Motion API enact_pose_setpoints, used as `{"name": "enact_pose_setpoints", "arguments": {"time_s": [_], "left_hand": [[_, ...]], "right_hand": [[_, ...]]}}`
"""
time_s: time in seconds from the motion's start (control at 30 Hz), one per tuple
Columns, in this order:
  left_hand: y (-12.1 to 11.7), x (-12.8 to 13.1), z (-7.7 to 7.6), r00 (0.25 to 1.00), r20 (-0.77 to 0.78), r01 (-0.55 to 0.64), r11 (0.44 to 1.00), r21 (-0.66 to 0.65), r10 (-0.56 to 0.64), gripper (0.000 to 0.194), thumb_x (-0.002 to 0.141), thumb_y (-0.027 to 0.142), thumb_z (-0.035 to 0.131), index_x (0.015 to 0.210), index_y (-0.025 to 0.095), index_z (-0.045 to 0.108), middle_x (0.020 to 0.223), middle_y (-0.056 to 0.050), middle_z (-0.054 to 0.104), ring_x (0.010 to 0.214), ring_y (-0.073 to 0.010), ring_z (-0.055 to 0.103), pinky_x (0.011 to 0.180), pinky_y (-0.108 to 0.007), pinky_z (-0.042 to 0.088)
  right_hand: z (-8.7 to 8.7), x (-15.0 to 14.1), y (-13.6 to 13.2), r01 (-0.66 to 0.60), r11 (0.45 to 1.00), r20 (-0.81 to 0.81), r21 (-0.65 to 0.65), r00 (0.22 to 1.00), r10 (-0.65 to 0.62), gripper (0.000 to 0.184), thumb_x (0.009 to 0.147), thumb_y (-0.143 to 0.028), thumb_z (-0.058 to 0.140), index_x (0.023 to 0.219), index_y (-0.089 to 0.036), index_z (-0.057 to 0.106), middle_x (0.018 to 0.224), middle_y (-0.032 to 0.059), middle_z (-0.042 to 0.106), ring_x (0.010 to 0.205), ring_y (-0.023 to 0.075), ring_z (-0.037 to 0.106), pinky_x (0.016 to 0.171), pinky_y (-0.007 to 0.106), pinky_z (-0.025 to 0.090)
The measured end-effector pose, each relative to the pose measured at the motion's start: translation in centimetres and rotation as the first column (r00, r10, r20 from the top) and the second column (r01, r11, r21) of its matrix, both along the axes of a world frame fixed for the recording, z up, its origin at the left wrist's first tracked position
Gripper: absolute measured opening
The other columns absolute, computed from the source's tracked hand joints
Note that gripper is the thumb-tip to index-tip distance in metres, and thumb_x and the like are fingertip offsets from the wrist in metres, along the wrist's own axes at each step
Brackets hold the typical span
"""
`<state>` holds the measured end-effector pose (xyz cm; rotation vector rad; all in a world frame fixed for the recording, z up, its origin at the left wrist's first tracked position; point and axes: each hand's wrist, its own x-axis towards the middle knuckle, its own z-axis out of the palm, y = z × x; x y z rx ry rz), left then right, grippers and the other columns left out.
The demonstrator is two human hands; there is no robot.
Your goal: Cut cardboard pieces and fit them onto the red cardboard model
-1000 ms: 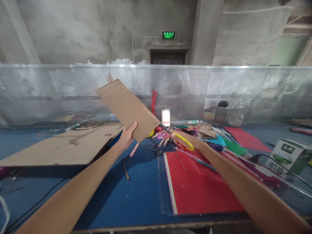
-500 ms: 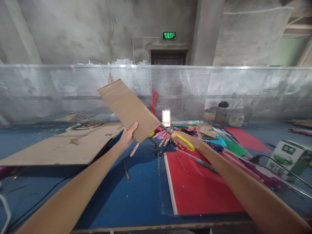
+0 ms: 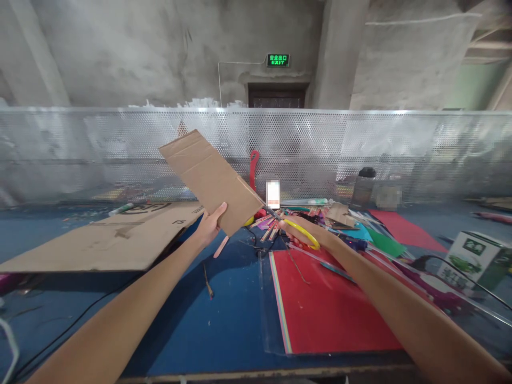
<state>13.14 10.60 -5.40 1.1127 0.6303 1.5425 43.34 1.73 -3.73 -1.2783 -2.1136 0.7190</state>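
Observation:
A brown rectangular piece of cardboard (image 3: 212,178) is held up, tilted, above the table. My left hand (image 3: 212,223) grips its lower edge, thumb on the near face and the other fingers mostly hidden behind. My right hand (image 3: 294,232) is closed around the yellow handles of a pair of scissors (image 3: 308,239). The dark blades point up and left and meet the right corner of the cardboard; whether they are spread cannot be made out. Below my left hand a narrow pink strip (image 3: 221,247) shows.
A large cardboard sheet (image 3: 120,240) lies at left with a marker (image 3: 120,209) behind it. Red paper (image 3: 336,309) lies at the front right. Sticks (image 3: 271,226), a dark bottle (image 3: 363,186) and a white-green box (image 3: 470,258) stand or lie farther back. A perforated metal panel (image 3: 160,160) borders the rear.
Almost nothing differs. Both hands, the cardboard and the scissors keep nearly the same places, with only a very slight shift of the view.

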Motion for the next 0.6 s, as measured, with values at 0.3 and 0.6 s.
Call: {"name": "enact_pose_setpoints", "arguments": {"time_s": [0.3,0.6], "left_hand": [[-0.1,-0.2,-0.1,1.0,-0.013,0.009,1.0,-0.001,-0.009,0.041,0.08,0.027,0.082,0.119,0.019,0.07,0.13,-0.011,0.071,0.106,-0.0237,0.073,0.08,-0.031,0.064],[-0.1,-0.4,0.0,1.0,-0.009,-0.004,1.0,-0.03,0.004,0.045,0.078,0.027,0.084,0.12,0.019,0.07,0.131,-0.012,0.071,0.111,-0.026,0.072,0.087,-0.034,0.063]], "right_hand": [[0.8,-0.8,-0.1,0.062,0.994,0.103,0.084,0.992,-0.071,0.052,0.097,-0.068,0.037,0.074,-0.021,0.044,0.06,-0.0012,0.049,0.046,0.0098,0.043,0.044,0.023,0.033],[1.6,-1.6,-1.1,0.069,0.98,0.146,0.186,0.985,-0.097,0.053,0.1,-0.063,0.032,0.068,-0.021,0.041,0.06,-0.0005,0.045,0.054,0.0119,0.04,0.05,0.026,0.032]]}}
